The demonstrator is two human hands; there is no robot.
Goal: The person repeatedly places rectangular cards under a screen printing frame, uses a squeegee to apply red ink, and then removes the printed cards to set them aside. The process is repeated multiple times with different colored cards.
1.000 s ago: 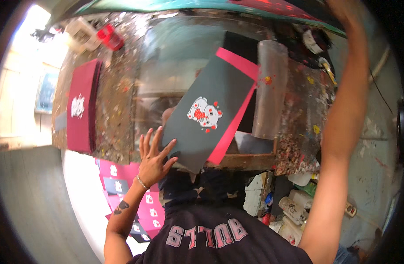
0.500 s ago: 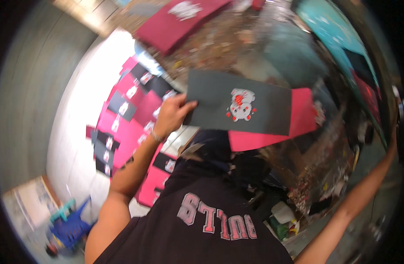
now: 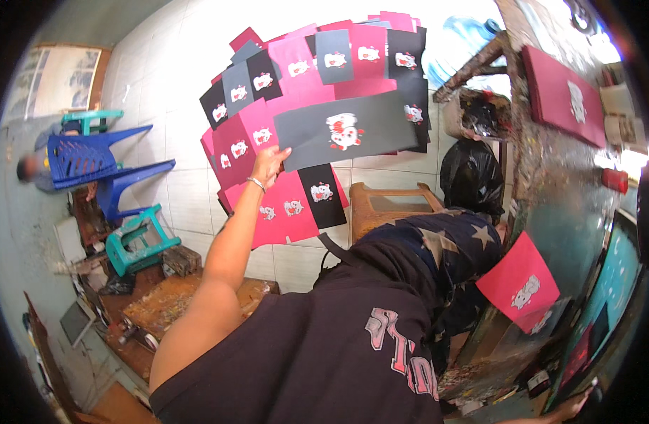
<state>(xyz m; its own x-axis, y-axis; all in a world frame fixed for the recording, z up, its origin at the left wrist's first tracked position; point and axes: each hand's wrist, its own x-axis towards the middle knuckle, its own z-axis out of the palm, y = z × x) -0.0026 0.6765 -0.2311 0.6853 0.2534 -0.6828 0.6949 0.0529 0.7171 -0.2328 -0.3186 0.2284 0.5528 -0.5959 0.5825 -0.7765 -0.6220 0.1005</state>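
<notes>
My left hand (image 3: 270,167) pinches the near-left corner of a dark grey sheet (image 3: 381,124) printed with a white and red bear. The sheet hangs over many spread sheets on the floor; a pink sheet (image 3: 275,219) and a black sheet (image 3: 330,215) lie nearest my hand. My right hand (image 3: 579,408) is at the lower right edge, beside a turquoise-faced framed screen (image 3: 611,283); its fingers are too cut off and blurred to read. Close to that screen, a pink sheet with a partly printed bear (image 3: 508,272) rests on the worktable (image 3: 551,201).
A stack of dark red sheets (image 3: 551,92) sits on the worktable. A brown stool (image 3: 363,212), a black plastic bag (image 3: 466,173) and a clear blue water jug (image 3: 459,46) stand by it. At left are blue chairs (image 3: 84,159), a green stool (image 3: 137,244) and a person (image 3: 38,166).
My body and view have turned left. The grey sheet has moved away from above the pink one on the worktable to over the floor sheets, still in my left hand.
</notes>
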